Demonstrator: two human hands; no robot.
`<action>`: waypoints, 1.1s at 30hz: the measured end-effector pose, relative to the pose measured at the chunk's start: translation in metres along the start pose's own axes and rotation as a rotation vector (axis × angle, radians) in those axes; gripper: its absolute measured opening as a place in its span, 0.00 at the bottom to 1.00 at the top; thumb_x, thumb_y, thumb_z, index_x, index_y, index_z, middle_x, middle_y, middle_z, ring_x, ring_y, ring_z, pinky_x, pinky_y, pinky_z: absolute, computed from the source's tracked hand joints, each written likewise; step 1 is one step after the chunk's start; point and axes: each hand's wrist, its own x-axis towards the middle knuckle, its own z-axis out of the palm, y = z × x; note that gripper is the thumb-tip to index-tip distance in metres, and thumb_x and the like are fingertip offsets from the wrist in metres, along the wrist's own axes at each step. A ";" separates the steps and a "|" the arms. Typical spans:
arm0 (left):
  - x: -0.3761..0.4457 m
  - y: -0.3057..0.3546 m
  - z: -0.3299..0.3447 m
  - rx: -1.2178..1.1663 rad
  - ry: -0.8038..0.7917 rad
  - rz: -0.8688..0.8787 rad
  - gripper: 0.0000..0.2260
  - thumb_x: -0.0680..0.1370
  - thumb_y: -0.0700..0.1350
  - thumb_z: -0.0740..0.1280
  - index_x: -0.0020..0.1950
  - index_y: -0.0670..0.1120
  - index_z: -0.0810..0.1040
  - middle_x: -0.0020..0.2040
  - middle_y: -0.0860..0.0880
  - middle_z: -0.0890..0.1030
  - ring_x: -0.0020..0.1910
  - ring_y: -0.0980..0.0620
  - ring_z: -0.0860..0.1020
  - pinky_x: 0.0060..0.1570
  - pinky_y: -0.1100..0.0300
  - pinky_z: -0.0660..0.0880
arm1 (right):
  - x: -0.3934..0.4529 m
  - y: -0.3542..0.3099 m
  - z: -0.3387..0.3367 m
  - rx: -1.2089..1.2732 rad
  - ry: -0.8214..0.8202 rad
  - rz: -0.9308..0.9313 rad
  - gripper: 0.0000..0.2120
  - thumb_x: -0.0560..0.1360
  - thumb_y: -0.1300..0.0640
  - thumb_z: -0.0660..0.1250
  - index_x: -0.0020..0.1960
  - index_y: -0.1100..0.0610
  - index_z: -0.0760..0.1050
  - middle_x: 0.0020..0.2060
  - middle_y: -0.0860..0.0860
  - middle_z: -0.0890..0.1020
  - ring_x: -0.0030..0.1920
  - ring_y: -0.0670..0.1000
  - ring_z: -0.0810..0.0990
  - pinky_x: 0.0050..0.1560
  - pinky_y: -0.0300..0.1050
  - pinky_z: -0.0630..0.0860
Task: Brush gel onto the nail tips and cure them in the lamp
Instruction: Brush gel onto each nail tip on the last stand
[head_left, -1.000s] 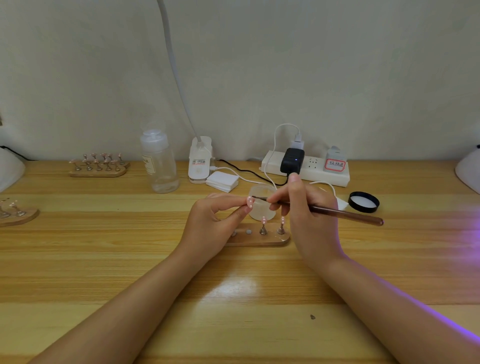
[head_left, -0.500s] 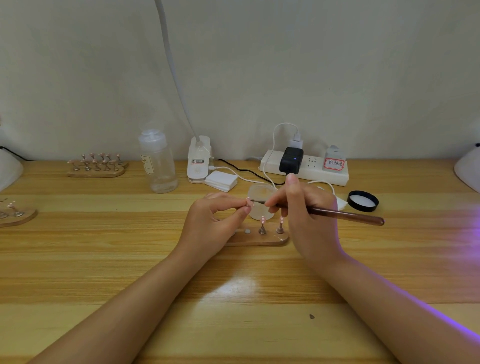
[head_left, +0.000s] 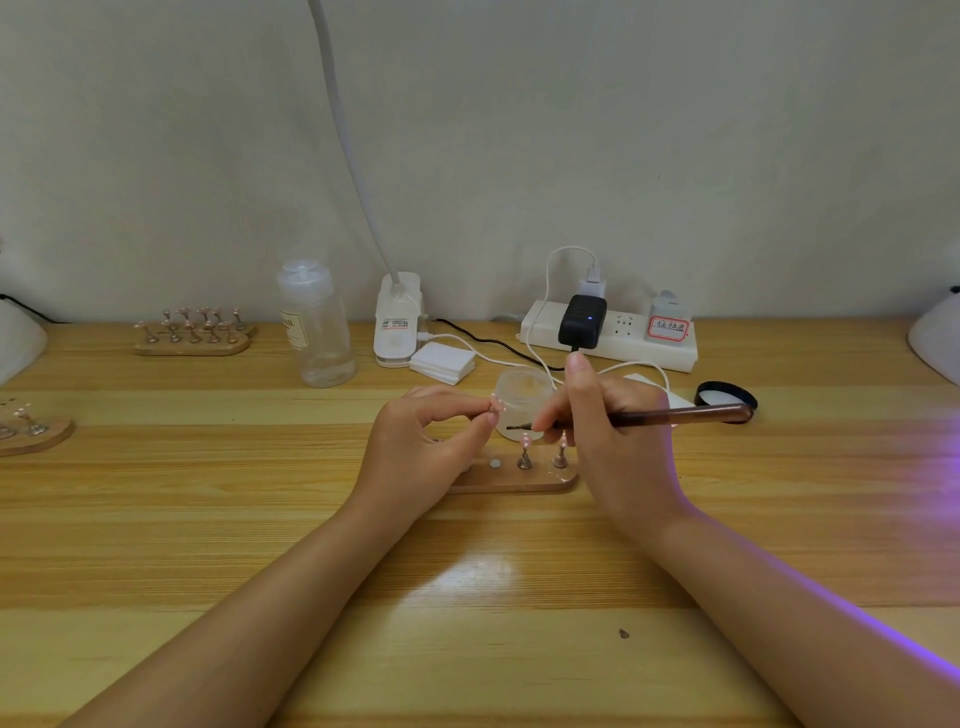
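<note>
While the left hand (head_left: 415, 447) pinches a pale pink nail tip (head_left: 496, 405) (tiny), the right hand (head_left: 618, 441) grips the brush (head_left: 649, 417).

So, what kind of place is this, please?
Probably a nail-art practice desk, at home or in a small studio. The right hand holds a fine brush, the left hand pinches a nail tip, and wooden stands of nail tips sit on the wooden table.
</note>
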 end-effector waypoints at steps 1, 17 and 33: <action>0.000 0.000 -0.001 -0.007 0.002 -0.005 0.10 0.71 0.38 0.71 0.41 0.55 0.81 0.41 0.59 0.81 0.49 0.56 0.78 0.54 0.56 0.73 | 0.000 0.000 0.000 0.006 0.011 0.005 0.22 0.76 0.54 0.55 0.26 0.54 0.77 0.22 0.48 0.78 0.26 0.41 0.76 0.33 0.29 0.70; -0.001 -0.004 -0.009 -0.176 -0.134 -0.165 0.04 0.68 0.41 0.73 0.37 0.50 0.83 0.39 0.58 0.83 0.37 0.63 0.78 0.33 0.69 0.73 | 0.005 0.010 -0.011 -0.093 0.209 0.140 0.11 0.78 0.54 0.60 0.38 0.50 0.75 0.32 0.37 0.78 0.35 0.36 0.74 0.37 0.28 0.70; -0.001 -0.005 -0.006 0.025 -0.222 -0.122 0.16 0.66 0.41 0.76 0.45 0.57 0.75 0.35 0.60 0.82 0.36 0.66 0.77 0.40 0.74 0.68 | 0.007 0.012 -0.010 -0.043 0.244 0.197 0.14 0.79 0.56 0.59 0.36 0.51 0.77 0.29 0.41 0.78 0.32 0.36 0.73 0.34 0.27 0.69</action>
